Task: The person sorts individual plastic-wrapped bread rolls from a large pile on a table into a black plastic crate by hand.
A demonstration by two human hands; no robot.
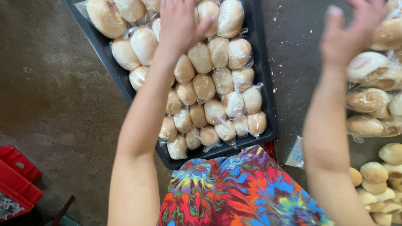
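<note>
While both my arms are raised over the work, the biggest thing under them is the dark tray running from the top centre of the frame down to the middle, packed tight with bagged bread rolls. Its near corner sits just above my tie-dye clothing, and I judge that a knock from my body or a forearm could shift the tray and spill the outer rolls onto the concrete floor at the left.

Next in size, the heap of bagged rolls along the right edge looks loosely stacked; a careless sweep of my right arm could topple it into the unwrapped rolls at the lower right.

At the lower left sits a red crate, well apart from all this.

My left hand hovers over the top of the tray, fingers spread, holding nothing that I can see. My right hand, at the upper right, is blurred; it seems spread and empty too. A loose plastic bag lies beside my right forearm, easily brushed off.
</note>
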